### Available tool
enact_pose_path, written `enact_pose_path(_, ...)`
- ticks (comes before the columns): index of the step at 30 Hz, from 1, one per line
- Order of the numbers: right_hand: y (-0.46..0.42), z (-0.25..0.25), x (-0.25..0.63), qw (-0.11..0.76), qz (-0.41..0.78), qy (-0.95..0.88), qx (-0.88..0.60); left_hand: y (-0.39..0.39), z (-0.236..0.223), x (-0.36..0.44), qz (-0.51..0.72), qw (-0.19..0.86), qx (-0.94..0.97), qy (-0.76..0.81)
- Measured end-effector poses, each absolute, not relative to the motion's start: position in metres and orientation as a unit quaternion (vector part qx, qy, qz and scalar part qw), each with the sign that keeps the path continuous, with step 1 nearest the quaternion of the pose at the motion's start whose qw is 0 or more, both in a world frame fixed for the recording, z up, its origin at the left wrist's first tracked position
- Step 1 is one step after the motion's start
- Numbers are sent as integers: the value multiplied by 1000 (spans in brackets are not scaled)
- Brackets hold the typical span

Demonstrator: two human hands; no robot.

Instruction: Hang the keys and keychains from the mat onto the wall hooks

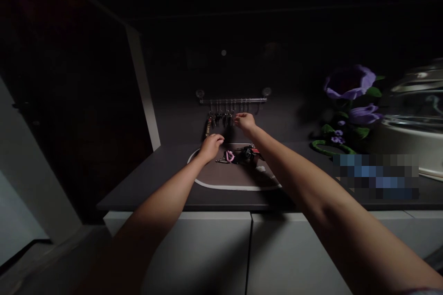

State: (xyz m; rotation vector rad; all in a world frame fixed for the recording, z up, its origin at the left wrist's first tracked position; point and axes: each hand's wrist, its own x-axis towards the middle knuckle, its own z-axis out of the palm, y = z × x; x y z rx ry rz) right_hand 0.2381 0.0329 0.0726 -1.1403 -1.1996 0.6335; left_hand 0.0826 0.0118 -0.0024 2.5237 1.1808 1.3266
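Observation:
My right hand (245, 121) is raised by the right part of a clear hook rail (233, 100) on the wall. Its fingers are pinched together, and whatever is in them is too small to make out. Several keys (228, 117) hang from the hooks just left of it, with a gold lettered key tag (208, 127) at the far left. Lower down, my left hand (209, 147) hovers over the left side of a brown mat (221, 179), fingers loosely bent and seemingly holding nothing. A pink keychain (230, 156) and a dark bunch with a red part (255, 150) lie on the mat.
The mat with its white rim lies on a dark counter (138, 179) above white cabinet doors (214, 239). At right stand purple flowers (351, 83) and a large pale appliance (415, 133) with a clear upper part. A blurred patch covers something before them.

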Motion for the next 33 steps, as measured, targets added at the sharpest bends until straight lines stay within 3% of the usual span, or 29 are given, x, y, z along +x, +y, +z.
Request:
enact_pose_path(3,8,75,235,643,351,-491,-471,7,1,82,423,44,822,380)
enact_pose_path(7,-16,64,232,626,359,-510,-469,1,3,80,412,52,830,371)
enact_pose_path(12,-22,31,237,567,247,-598,-510,1,-1,79,386,38,846,365)
enact_pose_path(19,-41,10,249,392,22,-717,-577,10,-9,85,351,20,865,357)
enact_pose_path(25,-45,11,252,258,-25,-752,-606,19,-16,92,316,18,885,343)
enact_pose_path(33,-38,5,252,227,-59,-757,-610,22,-17,91,277,47,896,345)
